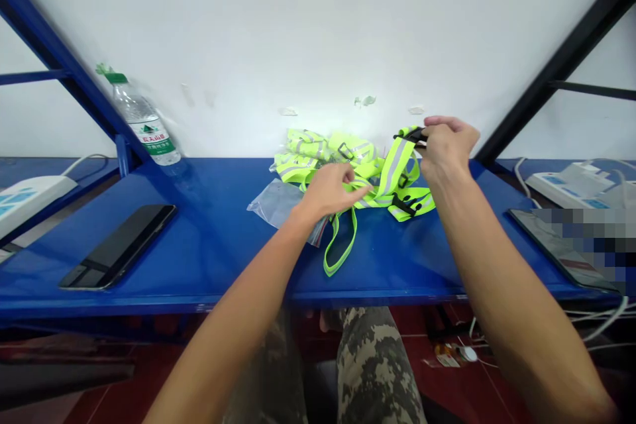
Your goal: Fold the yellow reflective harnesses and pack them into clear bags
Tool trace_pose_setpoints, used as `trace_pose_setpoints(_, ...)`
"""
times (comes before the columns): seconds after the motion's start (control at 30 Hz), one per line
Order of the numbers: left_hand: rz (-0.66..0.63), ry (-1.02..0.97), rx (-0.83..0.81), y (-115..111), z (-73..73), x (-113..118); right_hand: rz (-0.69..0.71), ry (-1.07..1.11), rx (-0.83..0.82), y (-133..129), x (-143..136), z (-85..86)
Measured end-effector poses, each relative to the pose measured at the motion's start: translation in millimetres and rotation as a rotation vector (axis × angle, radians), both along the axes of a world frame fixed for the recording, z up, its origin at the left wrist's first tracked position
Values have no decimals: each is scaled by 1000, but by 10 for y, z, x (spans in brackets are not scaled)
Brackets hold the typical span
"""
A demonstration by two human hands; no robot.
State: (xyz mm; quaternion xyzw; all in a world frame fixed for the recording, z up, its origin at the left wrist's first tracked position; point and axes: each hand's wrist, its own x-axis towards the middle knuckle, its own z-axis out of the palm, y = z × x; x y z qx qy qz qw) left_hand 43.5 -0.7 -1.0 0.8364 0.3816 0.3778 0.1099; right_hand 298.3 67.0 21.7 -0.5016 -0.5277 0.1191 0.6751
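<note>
White wall [318,33] is filling the upper part of the view, and below it a blue table [213,232] is stretching from side to side. Camouflage trousers [377,371] are showing under the table's near edge. Next in size, a tangle of neon yellow-green straps [395,169] with silvery stripes is lying on the table, right of the middle and close to the wall, one narrow loop [342,255] hanging out toward the near edge. A flat black device [122,242] is lying at the left, and beyond it a clear bottle [152,132] with a green cap is leaning near the blue post [74,79]. A clear plastic bag [275,202] is lying partly under the left forearm. The left hand [328,189] is hovering low over the straps, half open, its fingers curling and its thumb reaching out; whether it is gripping a strap, I cannot tell. The right hand [450,142] is closing its fingertips on a black clip [416,134] and raising one strap end above the tangle. Smallest of all, a dark buckle [403,206] is resting among the straps below.
</note>
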Motion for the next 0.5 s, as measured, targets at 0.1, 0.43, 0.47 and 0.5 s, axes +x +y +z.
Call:
trace_pose_setpoints(0.1, -80, 192, -69, 14, -103, 43, -10, 164, -89, -144, -96, 27)
trace_pose_setpoints(0.43, -123, -379, -398, 231, -22, -87, 501, -758, -403, -951, -384, 165)
trace_pose_setpoints(0.47, -137, -440, -432, 237, 3, -117, 545, -757, -439, -937, -369, 166)
trace_pose_setpoints(0.5, -148, -489, -468, 242, 29, -152, 560, -705, -471, -905, -338, 172)
